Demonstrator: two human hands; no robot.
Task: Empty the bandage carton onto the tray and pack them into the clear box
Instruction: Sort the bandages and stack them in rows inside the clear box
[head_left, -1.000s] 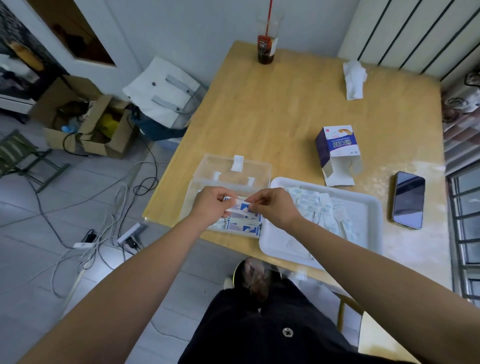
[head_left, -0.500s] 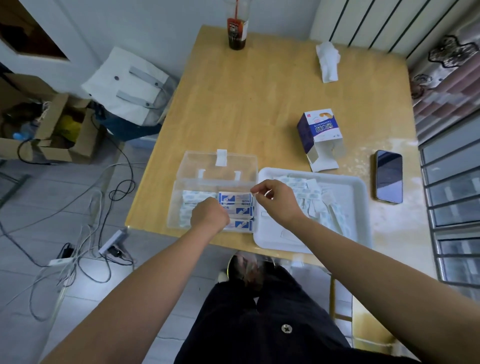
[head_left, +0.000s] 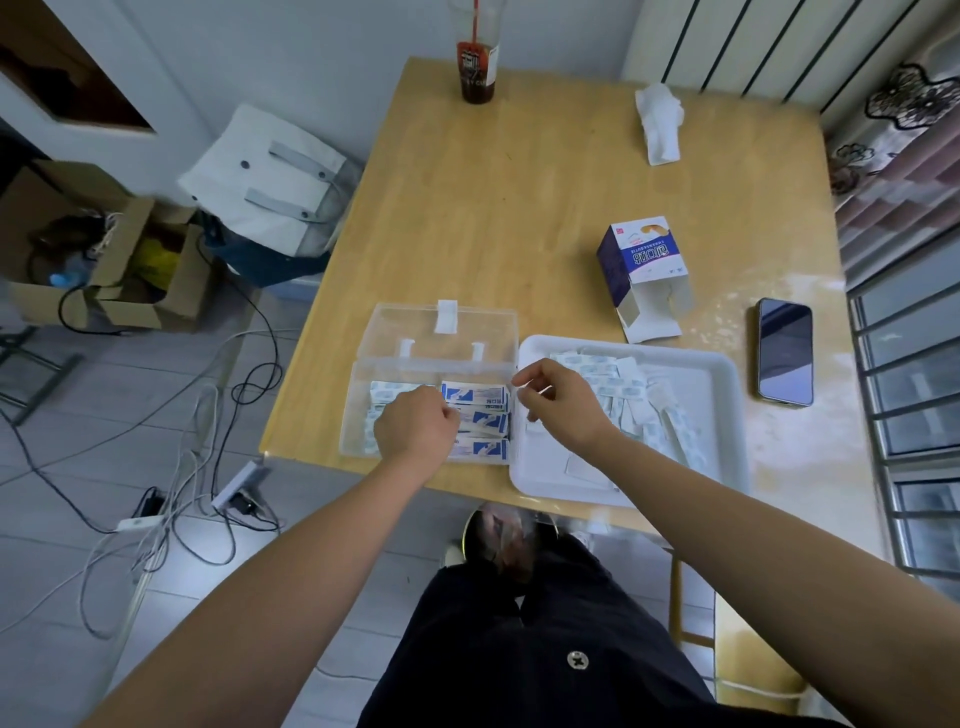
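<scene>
Since the earlier frames the two hands have parted: they no longer share one bandage between them over the clear box, and the right hand has shifted right to the seam between box and tray.

Item 1, left hand (head_left: 415, 431): curled into a loose fist inside the clear box (head_left: 358, 415), knuckles up, resting on the packed bandages (head_left: 475, 397); whether it pinches one cannot be told, the fingertips being hidden.

Item 2, right hand (head_left: 558, 402): over the left rim of the tray (head_left: 727, 415), thumb and forefinger drawn close together, the gap narrow; something thin and pale may lie between them, not clear enough to say.

Item 3, clear box: near left on the table (head_left: 493, 208), lid thrown back flat on the far side, white latch tab at its far edge. Bandages with blue and white wrappers lie in rows inside, more on the right half.

Item 4, tray: white, just right of the box and touching it. Loose bandages (head_left: 639, 395) in pale wrappers heaped across its far and middle part, the near left corner bare.

Item 5, bandage carton (head_left: 641, 262): blue and white, on the table just beyond the tray, lying with its opened flaps toward the tray.

Item 6, phone (head_left: 784, 351): dark screen up, right of the tray, apart from it.

Item 7, tissue (head_left: 660, 122): crumpled, far right on the table.

Item 8, drink cup (head_left: 475, 73): dark liquid, red straw, far edge of the table.
</scene>
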